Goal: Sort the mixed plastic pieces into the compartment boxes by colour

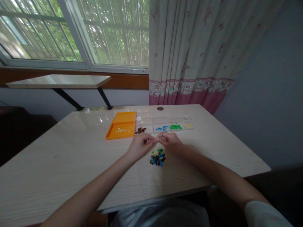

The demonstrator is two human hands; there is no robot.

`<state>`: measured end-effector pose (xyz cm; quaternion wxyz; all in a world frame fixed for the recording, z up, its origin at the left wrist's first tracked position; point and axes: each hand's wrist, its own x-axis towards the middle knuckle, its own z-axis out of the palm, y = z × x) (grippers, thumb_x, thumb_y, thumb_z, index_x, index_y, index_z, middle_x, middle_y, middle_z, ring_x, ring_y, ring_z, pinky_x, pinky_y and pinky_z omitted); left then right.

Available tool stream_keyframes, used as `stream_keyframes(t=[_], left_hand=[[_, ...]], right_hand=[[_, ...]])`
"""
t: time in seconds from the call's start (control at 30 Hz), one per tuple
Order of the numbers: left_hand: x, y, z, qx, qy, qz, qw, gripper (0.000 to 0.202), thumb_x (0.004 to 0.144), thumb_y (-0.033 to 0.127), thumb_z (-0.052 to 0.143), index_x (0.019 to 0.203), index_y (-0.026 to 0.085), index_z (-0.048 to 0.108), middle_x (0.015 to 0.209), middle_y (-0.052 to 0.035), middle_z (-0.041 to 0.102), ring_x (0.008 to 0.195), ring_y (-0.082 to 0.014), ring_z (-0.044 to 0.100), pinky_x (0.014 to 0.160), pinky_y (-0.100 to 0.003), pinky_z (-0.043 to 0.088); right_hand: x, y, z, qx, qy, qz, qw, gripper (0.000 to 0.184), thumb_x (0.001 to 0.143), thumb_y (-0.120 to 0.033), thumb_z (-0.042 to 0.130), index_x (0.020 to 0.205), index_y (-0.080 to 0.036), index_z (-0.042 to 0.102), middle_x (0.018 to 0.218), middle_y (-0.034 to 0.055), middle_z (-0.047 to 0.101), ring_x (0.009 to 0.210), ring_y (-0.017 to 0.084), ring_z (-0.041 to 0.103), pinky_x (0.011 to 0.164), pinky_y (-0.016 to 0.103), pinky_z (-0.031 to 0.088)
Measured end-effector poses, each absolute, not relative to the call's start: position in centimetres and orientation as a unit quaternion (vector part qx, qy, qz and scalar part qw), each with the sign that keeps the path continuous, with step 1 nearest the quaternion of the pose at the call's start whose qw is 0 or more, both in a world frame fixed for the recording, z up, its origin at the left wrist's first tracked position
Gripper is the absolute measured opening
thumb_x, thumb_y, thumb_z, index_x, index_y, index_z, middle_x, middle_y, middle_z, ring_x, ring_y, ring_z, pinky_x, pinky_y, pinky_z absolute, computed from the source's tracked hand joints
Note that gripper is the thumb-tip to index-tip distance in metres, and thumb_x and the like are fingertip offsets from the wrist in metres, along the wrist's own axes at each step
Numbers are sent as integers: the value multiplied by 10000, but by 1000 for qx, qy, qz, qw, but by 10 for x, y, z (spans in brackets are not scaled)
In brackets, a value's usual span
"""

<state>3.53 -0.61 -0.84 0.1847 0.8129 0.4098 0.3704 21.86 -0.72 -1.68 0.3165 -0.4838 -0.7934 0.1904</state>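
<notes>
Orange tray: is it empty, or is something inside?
Not empty: a few small white pieces lie in the front part of the orange tray.

From here I see left forearm and right forearm angling in from the near edge. Left hand and right hand meet at centre, fingers curled, pinched tips touching

Orange tray, multicoloured bead pile, pink-patterned cream curtain
</notes>
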Motion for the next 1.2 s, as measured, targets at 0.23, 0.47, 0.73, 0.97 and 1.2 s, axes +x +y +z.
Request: stream_keyframes(t=[0.23, 0.47, 0.73, 0.97, 1.2], left_hand=[[35, -5, -9, 814, 399, 381, 181, 127, 733, 244, 579, 720, 148, 661, 560, 8, 561, 469, -66, 431, 460, -169, 335], [18, -3, 4, 759, 396, 507, 99, 140, 750, 266, 581, 744, 143, 647, 574, 7, 565, 480, -64, 445, 464, -163, 345], [16, -3, 5, 751, 385, 533, 56, 98, 750, 238, 596, 739, 152, 642, 593, 13, 578, 486, -57, 451, 478, -159, 356], [19, -7, 7, 760, 376, 530, 37, 105, 755, 241, 590, 741, 151, 643, 564, 16, 559, 475, -56, 447, 475, -157, 358], [19, -8, 7, 761, 365, 535, 31, 90, 755, 225, 591, 747, 147, 634, 570, 17, 564, 474, -54, 454, 475, -154, 363]], right_hand=[[221, -5, -12, -478, -801, 210, 292, 224, 797, -350, 499, 849, -175, 629, 493, -57, 400, 470, 69, 362, 480, 183, 255], [245, 4, -9, -390, -858, 303, 137, 163, 767, -265, 514, 814, -151, 621, 531, -53, 417, 471, 52, 357, 445, 162, 249], [246, 3, -9, -377, -878, 280, 89, 221, 716, -312, 587, 878, -170, 637, 534, -53, 463, 472, 52, 410, 466, 162, 277], [245, 2, -9, -378, -874, 294, 83, 195, 715, -289, 587, 861, -170, 637, 525, -59, 452, 469, 48, 400, 470, 158, 282], [245, 4, -11, -381, -859, 330, 92, 193, 721, -290, 592, 857, -157, 627, 549, -63, 427, 475, 41, 352, 455, 156, 252]])
